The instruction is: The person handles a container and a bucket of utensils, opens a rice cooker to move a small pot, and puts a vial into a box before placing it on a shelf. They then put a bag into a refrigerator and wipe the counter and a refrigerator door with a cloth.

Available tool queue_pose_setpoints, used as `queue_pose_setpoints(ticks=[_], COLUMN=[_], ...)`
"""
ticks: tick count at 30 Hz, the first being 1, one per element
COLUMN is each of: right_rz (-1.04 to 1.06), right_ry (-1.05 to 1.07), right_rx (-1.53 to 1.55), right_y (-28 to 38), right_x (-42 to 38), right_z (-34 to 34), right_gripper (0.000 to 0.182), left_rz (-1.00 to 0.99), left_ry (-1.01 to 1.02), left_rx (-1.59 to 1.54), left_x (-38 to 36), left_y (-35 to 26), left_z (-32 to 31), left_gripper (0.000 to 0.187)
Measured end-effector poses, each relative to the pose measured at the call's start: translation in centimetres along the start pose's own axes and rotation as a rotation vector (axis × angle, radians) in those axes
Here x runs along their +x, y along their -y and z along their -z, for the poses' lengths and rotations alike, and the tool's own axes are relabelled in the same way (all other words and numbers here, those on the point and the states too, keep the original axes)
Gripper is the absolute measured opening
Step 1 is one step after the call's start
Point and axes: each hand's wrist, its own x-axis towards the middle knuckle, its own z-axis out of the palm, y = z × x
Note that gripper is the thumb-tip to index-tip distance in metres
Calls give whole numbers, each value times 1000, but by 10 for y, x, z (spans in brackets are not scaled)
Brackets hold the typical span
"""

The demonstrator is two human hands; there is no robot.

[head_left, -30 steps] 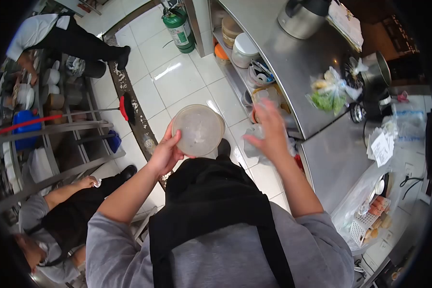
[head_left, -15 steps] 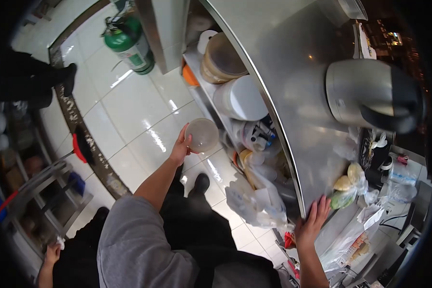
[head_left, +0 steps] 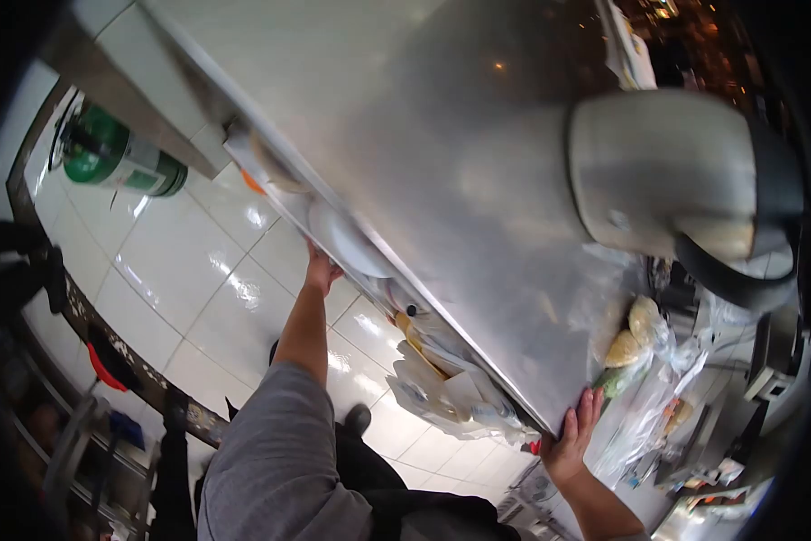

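My left hand (head_left: 321, 272) reaches in at the shelf edge below the steel counter (head_left: 478, 243), close to a white tub (head_left: 347, 239). Its fingers are mostly hidden there, and the clear round plastic bowl it held earlier cannot be made out. My right hand (head_left: 573, 440) rests on the counter's near corner, fingers stretched out and holding nothing. Just beyond those fingers lie plastic bags (head_left: 635, 338) with yellowish and green contents. A steel kettle (head_left: 663, 176) with a black handle lies farther up in the view, on the counter side.
A green gas cylinder (head_left: 121, 153) is on the white tiled floor (head_left: 198, 288). Crumpled plastic bags (head_left: 451, 388) hang out from the shelf beside my legs. At the left are a metal rack (head_left: 72, 451) and another person's dark-clothed leg (head_left: 18, 270).
My left hand has moved from over the floor to the shelf edge, and the bowl is out of sight. My view has turned and come closer over the counter. My right hand stays at the corner.
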Motion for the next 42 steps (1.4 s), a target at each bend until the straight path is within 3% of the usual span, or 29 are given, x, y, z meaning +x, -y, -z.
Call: queue_pose_setpoints(ticks=[2,4,5,6,7,8,9,10,11,14,15,17,18,19,20,21,22,23,25,27,29,30,32,34,35,37,38,41,42], right_rz=[-15,-40,-53,-50,-47,-66,-84,-93,-98,-128,-127,-49,33,117,60,-17,-200,-388,-945,-1508,-1855,-1889,-1873,-1752,-1770,-1473,-1448,-1567,-1719], right_ry=[-3,-22,-23,-43,-62,-47,-31,-16,2,-76,-115,-121,-214,-295,-269,-254,-219,-189,-308,-153,-5,-8,-328,-453,-459,-453,-460,-537,-532], right_rx=[25,-10,-18,-61,-106,-136,-165,-165,-163,-67,-15,393,423,447,555,670,808,948,836,810,637,641,607,683,672,780,780,884,844], right_y=[0,0,1,1,1,2,4,4,4,2,3,30,44,57,63,66,62,63,87,121,161,172,174,148,127,74,56,24,26], right_x=[-2,-4,-2,-1,-1,-1,-1,-1,-1,-10,-17,-55,-94,-136,-189,-253,-316,-385,-538,-675,-772,-789,-813,-805,-795,-806,-820,-913,-957], right_z=[3,2,5,5,5,9,13,18,23,26,29,51,64,79,92,104,96,89,75,95,107,114,129,133,136,142,145,103,77], right_gripper=[54,52,53,56,58,63,67,70,73,77,77,77,76,75,73,71,69,67,63,64,65,65,64,63,63,66,62,58,55], left_rz=[44,-418,-242,-265,115,1,-244,154,-123,341,333,245,151,229,-474,-544,-593,-109,-126,-164,-183,-206,-217,-221,-222,-215,-256,-292,-293], left_ry=[-150,-230,-323,-168,-129,63,755,687,873,1189,1210,1477,1537,1451,1588,1544,1513,1403,1428,1475,1568,1602,1672,1744,1753,1817,1790,1750,1704], left_rx=[227,937,1296,1356,1626,1993,2194,1958,1775,1668,1711,1875,1909,1974,1844,1758,1664,1926,1899,1957,1933,1897,1876,1855,1867,1841,1861,1814,1780], left_x=[3,-9,-98,-134,-193,-226,-241,-287,-334,-432,-453,-483,-495,-511,-493,-517,-545,-553,-597,-638,-663,-674,-693,-715,-721,-734,-734,-721,-716], left_y=[35,79,59,74,66,91,118,126,134,136,143,158,167,176,206,213,221,235,269,306,349,368,405,437,453,511,528,611,644], left_z=[42,99,58,67,32,41,77,39,24,-80,-106,-149,-170,-195,-166,-195,-230,-235,-268,-292,-307,-311,-322,-339,-345,-365,-375,-407,-420], left_gripper=[83,90,86,82,72,59,45,31,31,28,28,30,32,35,38,36,35,28,22,21,21,20,20,20,20,19,19,17,16])
